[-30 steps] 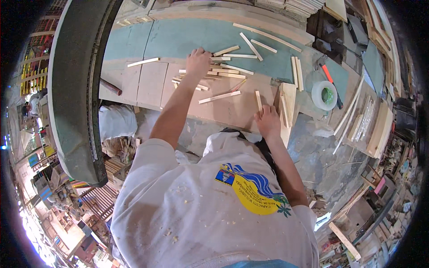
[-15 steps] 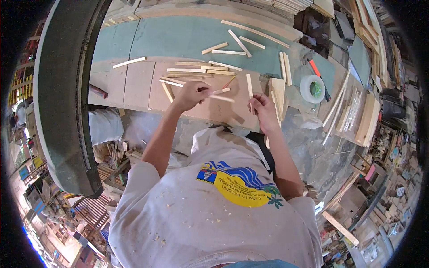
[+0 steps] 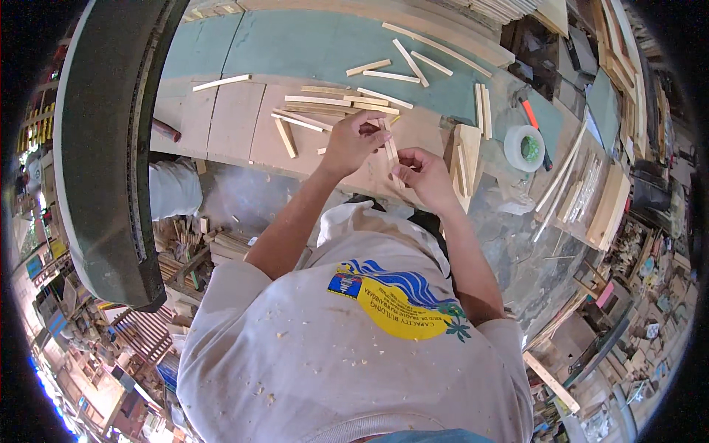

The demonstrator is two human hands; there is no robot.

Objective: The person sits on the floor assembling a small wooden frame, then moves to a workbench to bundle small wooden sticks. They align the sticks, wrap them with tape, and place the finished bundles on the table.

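Observation:
Low over the near edge of the workbench [image 3: 221,129], both my hands meet at a slim pale wood strip [image 3: 391,151]. My left hand [image 3: 358,142] pinches its upper part between thumb and fingertips. Closed round the lower end is my right hand [image 3: 426,176]. Whether a second strip is under the left fingers I cannot tell. Just beyond my hands lies a loose group of short wood strips [image 3: 317,100], and one strip [image 3: 285,138] slants by the left wrist. Farther off, several more strips [image 3: 391,76] are scattered on the green surface.
At right stand a thick wood block [image 3: 465,140] with strips on it, a roll of clear tape [image 3: 511,151] and an orange-handled tool [image 3: 529,113]. A large dark machine column [image 3: 103,162] rises at left. Long strips [image 3: 565,166] and boards [image 3: 610,199] lie farther right.
My right hand has moved left and my left hand right, so they now meet at one strip. The strip that stuck out from my left hand no longer shows clearly. The view has shifted slightly.

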